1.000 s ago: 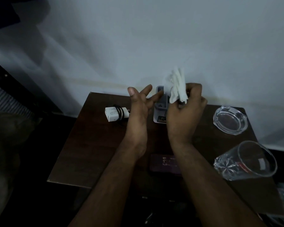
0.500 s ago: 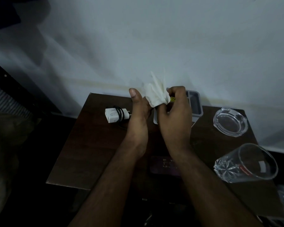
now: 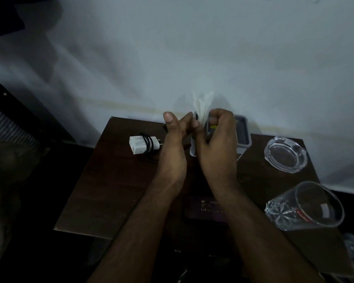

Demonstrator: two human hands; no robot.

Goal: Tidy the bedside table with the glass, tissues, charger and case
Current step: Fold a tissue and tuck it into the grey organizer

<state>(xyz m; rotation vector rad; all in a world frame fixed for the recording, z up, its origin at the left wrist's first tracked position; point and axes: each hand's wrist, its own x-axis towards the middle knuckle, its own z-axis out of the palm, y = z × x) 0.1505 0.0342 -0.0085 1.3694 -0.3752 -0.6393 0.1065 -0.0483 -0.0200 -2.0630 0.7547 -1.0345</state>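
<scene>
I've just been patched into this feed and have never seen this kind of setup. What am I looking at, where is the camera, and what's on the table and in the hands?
There is no machine here: a person works with two bare hands, and the single picture comes from a wide-angle camera worn on their head, looking forward and down.

The surface is a small dark wooden bedside table set against a pale wall. On it lie a white charger with its black cable wrapped around it, a clear glass ashtray, a drinking glass lying on its side, and a dark flat case partly hidden by the forearms. A grey box stands behind the hands.

The right hand is closed on white tissues, blurred by motion. The left hand is beside it, fingers loosely spread; whether it touches the tissues is unclear.
</scene>
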